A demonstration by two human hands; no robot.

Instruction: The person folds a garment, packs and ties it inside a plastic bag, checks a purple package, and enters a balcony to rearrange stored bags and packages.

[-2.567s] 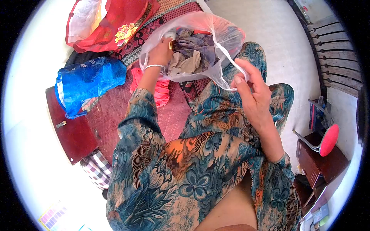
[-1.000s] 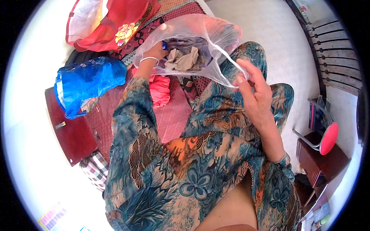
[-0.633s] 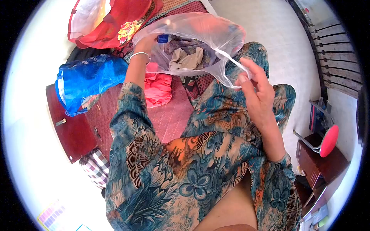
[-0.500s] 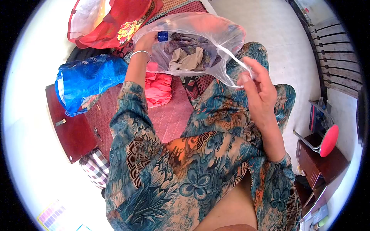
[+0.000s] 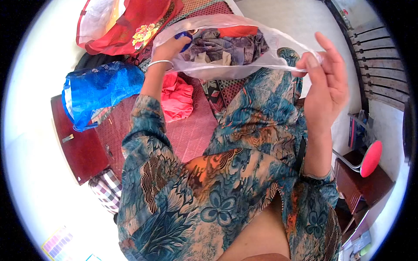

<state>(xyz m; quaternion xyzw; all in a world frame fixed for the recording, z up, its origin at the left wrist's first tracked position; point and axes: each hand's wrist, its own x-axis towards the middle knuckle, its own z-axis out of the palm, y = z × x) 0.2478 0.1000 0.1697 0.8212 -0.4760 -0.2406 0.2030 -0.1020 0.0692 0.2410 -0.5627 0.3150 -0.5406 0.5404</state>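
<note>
Steadily does it: a clear plastic bag (image 5: pixel 248 72) drawn open between two hands set well apart, over the patterned cover (image 5: pixel 221 92).
The left hand (image 5: pixel 170 46), at the left end of the mouth, has its fingers closed round a blue object (image 5: pixel 187 40); the right hand (image 5: pixel 324 82) pinches the rim on the far side. Best, I'd judge, to keep that pull even and gentle, since thin film may tear, and to hold the blue object clear of the edge so it doesn't snag. Compared with half a second ago, the right hand has gone outward and up, stretching the mouth longer and flatter; more of the red item (image 5: pixel 237 31) shows inside, and less of the beige cloth (image 5: pixel 226 58).
</note>
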